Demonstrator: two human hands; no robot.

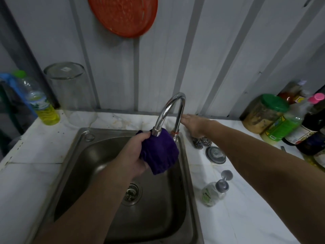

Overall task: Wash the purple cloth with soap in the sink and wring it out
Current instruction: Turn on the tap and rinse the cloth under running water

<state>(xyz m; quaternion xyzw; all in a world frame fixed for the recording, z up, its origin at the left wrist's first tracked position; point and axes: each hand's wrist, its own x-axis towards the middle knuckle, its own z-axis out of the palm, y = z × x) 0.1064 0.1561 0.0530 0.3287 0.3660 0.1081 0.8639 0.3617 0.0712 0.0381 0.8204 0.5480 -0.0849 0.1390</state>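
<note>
My left hand (pixel 134 154) grips the bunched purple cloth (pixel 161 152) and holds it up under the spout of the curved chrome tap (pixel 171 110), above the steel sink (pixel 84 138). The cloth touches the spout's end. My right hand (pixel 193 123) reaches behind the tap's base with its fingers flat; the tap hides its fingertips, so what they touch is unclear. A small pump bottle of soap (pixel 215 190) stands on the counter right of the sink.
A steel scourer (pixel 201 141) and a round metal lid (pixel 215 154) lie right of the tap. Jars and bottles (pixel 281 120) crowd the right back corner. An upturned glass (pixel 70 88) and a yellow-liquid bottle (pixel 41 103) stand at the left. An orange strainer (pixel 123 14) hangs above.
</note>
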